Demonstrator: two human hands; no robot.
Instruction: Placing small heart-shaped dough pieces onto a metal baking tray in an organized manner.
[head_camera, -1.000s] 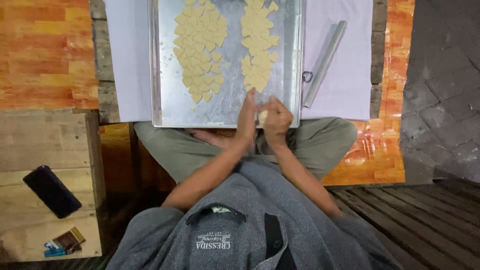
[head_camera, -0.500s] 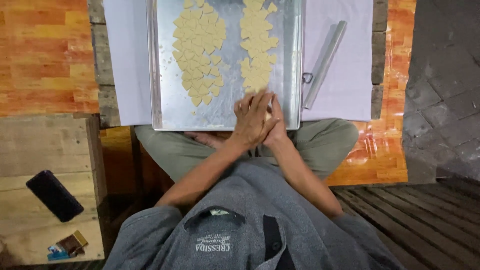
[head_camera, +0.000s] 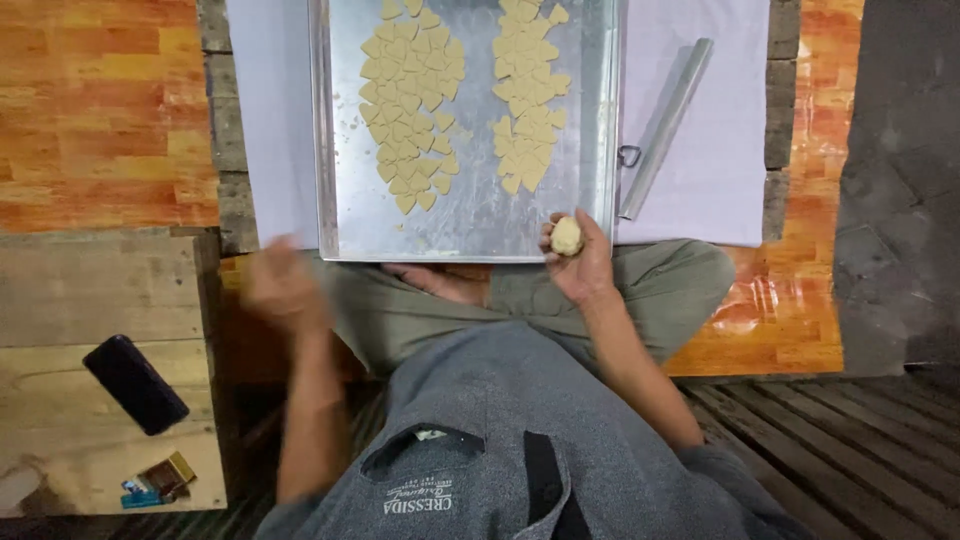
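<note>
Head view, looking straight down on a person seated cross-legged in a grey top and olive trousers, with a metal baking tray (head_camera: 340, 200) lying ahead of the knees on a white sheet (head_camera: 270, 110). Taking the tray as the landmark: the right hand (head_camera: 578, 262) sits at the tray's near right corner, palm up, its fingers (head_camera: 552, 236) curled around a small round ball of pale dough (head_camera: 566, 236) that rests in them just over the tray's near rim. The left hand (head_camera: 283, 288) is off the tray's near left corner, out to the side over the knee, and is blurred, so whether its fingers are open or closed cannot be told; nothing can be made out in it. On the tray lie two clusters of flat, heart-like dough pieces (head_camera: 412, 105), one toward the tray's left half and one toward its right half, with bare metal between them and along the near edge. Just right of the tray, on the white sheet, lies a long metal rolling pin (head_camera: 667, 125), angled, with a small ring at its near end. Well to the left of the tray and nearer the person, a dark phone (head_camera: 135, 384) lies on a wooden crate (head_camera: 100, 290), with a small packet (head_camera: 160, 482) nearer still.
</note>
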